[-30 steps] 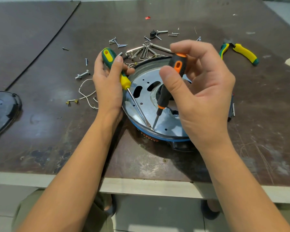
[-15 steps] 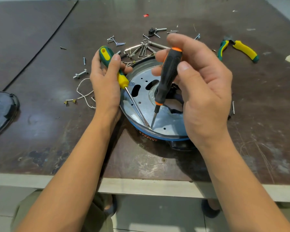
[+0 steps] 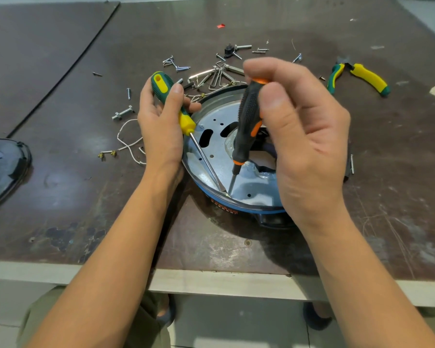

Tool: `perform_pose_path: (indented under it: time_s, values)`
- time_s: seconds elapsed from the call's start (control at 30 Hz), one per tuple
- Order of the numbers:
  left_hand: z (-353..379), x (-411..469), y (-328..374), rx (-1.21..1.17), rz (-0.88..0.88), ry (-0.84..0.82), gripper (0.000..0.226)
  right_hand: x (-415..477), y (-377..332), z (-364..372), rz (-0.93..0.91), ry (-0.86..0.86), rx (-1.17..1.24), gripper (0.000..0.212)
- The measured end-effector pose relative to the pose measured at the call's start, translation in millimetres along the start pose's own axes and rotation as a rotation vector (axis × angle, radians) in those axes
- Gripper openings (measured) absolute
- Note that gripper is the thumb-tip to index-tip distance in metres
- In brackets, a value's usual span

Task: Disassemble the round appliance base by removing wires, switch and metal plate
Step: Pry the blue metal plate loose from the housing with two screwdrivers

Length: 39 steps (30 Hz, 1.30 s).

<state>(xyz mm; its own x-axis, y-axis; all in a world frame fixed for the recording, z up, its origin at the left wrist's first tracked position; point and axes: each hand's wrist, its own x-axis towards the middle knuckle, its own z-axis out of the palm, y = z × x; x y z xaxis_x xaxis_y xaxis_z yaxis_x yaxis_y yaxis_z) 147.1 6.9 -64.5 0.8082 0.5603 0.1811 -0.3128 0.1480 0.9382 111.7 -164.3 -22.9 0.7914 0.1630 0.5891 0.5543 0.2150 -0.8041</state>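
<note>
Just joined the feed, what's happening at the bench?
A person works on the round appliance base with two screwdrivers. The left hand holds the green-and-yellow screwdriver, the right hand the black-and-orange screwdriver; both tips meet at the near edge of the metal plate, which sits in the base. Loose screws, a white wire and pliers lie nearby.

The right hand (image 3: 309, 146) has rolled the black-and-orange screwdriver (image 3: 246, 121) between its fingers; the thumb (image 3: 274, 99), a second ago laid across the left front of the handle, now presses its right side; the orange inlay, then facing up near the cap, now sits lower on the side; the handle stands slightly more upright.
</note>
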Motion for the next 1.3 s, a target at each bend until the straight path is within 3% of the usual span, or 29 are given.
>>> perform_pose_path:
  time_s: [0.1,0.3,0.43,0.73,1.3]
  values:
    - [-1.1,0.5,-1.2,0.024,0.015,0.004,0.036,0.4,1.0,-1.0,-0.022,0.007,-0.070,0.028]
    - [0.0,-1.4,-0.3,-0.002,-0.001,-0.006,0.036,-1.3,2.0,-1.3,0.071,-0.004,0.086,0.030]
    - [-0.4,-0.9,-0.4,0.021,0.024,-0.012,0.036,1.0,-1.1,1.5,0.043,-0.013,-0.030,0.024]
    - [-0.8,0.1,1.1,-0.129,-0.130,-0.030,0.045,-0.7,0.8,0.3,0.068,-0.020,0.033,0.029]
    - [1.2,-5.4,7.4,-0.039,-0.164,-0.081,0.043,-0.2,1.6,2.5,0.038,-0.044,0.018,0.031]
